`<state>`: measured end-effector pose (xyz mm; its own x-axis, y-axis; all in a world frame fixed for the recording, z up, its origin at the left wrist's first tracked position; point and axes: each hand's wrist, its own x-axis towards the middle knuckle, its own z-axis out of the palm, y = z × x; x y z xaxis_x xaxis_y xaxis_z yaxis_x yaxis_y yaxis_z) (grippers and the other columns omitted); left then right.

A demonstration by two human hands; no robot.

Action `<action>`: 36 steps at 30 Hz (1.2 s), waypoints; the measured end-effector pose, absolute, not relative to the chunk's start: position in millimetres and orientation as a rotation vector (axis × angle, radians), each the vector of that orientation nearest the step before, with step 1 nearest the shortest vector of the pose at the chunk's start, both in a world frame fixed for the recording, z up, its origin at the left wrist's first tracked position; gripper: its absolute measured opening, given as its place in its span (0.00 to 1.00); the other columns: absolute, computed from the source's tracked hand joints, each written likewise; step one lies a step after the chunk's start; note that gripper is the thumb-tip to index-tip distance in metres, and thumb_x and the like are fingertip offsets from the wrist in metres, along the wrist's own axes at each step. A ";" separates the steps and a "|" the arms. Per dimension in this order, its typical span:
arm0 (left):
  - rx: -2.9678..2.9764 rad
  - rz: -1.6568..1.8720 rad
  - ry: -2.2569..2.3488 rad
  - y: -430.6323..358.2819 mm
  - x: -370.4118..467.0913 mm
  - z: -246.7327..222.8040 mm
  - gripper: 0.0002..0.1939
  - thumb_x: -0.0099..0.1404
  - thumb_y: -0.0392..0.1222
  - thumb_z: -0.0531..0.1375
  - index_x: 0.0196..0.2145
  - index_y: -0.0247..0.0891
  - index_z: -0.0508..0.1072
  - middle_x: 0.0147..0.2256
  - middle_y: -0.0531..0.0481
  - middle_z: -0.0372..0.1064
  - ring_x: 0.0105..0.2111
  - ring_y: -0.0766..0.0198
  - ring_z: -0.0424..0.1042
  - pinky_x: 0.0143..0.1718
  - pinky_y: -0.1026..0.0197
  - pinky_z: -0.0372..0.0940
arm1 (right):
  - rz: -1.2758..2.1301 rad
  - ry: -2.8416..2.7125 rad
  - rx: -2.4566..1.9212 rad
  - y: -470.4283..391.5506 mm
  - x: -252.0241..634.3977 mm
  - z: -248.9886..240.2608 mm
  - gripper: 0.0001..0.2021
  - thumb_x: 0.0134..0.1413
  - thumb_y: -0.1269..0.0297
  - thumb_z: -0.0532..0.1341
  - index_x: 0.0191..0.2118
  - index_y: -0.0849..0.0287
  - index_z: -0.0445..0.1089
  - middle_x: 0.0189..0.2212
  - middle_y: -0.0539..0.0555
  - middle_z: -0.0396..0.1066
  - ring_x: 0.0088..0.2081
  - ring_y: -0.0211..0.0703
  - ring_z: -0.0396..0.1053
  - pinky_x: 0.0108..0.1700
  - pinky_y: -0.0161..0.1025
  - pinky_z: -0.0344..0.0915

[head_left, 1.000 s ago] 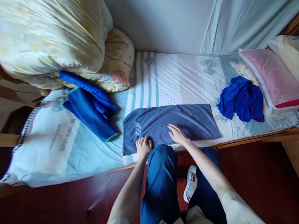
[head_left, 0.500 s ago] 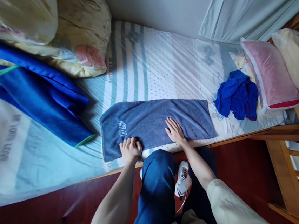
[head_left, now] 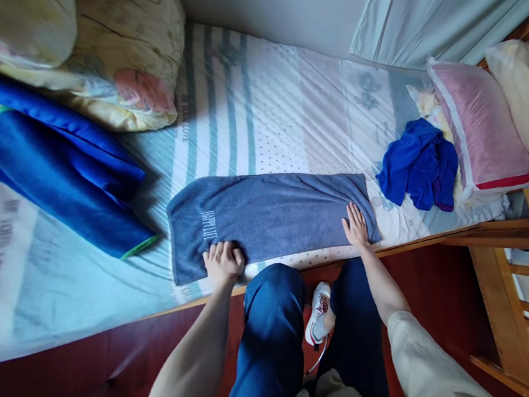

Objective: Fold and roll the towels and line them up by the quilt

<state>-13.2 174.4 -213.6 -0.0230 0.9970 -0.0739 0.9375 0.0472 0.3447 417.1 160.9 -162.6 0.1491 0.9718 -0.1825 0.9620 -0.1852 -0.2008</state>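
A grey-blue towel [head_left: 272, 215] with white lettering lies lengthwise along the bed's near edge, fairly flat with some creases toward its right end. My left hand [head_left: 224, 261] is closed at the towel's near edge, below the lettering, its fingers curled down on the cloth. Near the right end, my right hand [head_left: 356, 225] lies flat on the towel with the fingers stretched out. Just beyond that end sits a crumpled blue cloth [head_left: 417, 165].
The bed [head_left: 291, 114] has a striped, dotted sheet. Blue fabric with green edging [head_left: 69, 186] and a bulky yellowish quilt [head_left: 125, 41] lie left. A pink pillow [head_left: 486, 126] and wooden bed frame [head_left: 493, 301] are right. My knees are against the near side.
My right hand has slid right along the towel, from its middle to near its right end, and the cloth there looks smoother. My left hand stays at the near edge.
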 end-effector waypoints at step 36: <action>1.915 0.292 1.966 182.9 -7.2 -211.8 0.08 0.68 0.38 0.54 0.34 0.38 0.72 0.37 0.38 0.70 0.44 0.45 0.67 0.48 0.47 0.56 | 0.358 -1.909 -2.357 186.2 196.8 -186.1 0.34 0.74 0.58 0.41 0.79 0.65 0.40 0.78 0.66 0.37 0.79 0.57 0.34 0.76 0.68 0.36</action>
<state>-7.2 182.9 -211.8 0.0000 0.9923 -0.1238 0.9137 0.0503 0.4033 196.8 186.2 -186.1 0.1925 0.9732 -0.1261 0.9526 -0.2162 -0.2139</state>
